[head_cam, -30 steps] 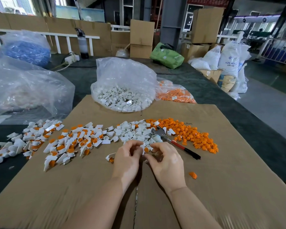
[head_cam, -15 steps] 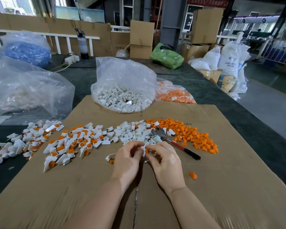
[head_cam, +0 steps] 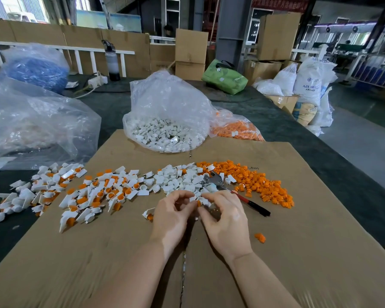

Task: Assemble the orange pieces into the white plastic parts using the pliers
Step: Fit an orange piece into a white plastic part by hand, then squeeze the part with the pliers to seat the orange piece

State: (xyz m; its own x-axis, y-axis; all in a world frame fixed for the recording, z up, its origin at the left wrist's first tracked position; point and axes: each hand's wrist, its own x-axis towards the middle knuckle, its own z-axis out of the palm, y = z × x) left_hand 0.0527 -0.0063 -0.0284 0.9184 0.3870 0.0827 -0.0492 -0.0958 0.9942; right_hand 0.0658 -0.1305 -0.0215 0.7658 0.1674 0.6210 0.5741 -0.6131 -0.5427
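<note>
Orange piece [head_cam: 198,203] and white part [head_cam: 201,198] sit together between your two hands, just above the cardboard sheet [head_cam: 298,252] near its middle. Your left hand [head_cam: 172,216] has its fingers curled, thumb and forefinger pinching at the orange piece from the left; your right hand [head_cam: 226,221] curls in from the other side, its fingertips [head_cam: 206,197] closed on the white part, so both grips are clamped on that small pair. Whether the orange piece is fully seated in the white part, you cannot tell from here. The pliers [head_cam: 231,192] lie untouched on the cardboard just beyond your right hand, metal head among the loose white parts [head_cam: 180,178] and red-and-black handles pointing right. The pile of loose orange pieces [head_cam: 260,185] spreads to the right of the pliers. Left of your hands lies a scatter of white parts with orange already in them [head_cam: 93,196], reaching over the cardboard's edge onto the dark worktop [head_cam: 276,130]. One stray orange piece [head_cam: 260,237] lies on the cardboard to your right. Farther back, a clear bag of white parts [head_cam: 165,121] stands beside a bag of orange pieces [head_cam: 233,127].
</note>
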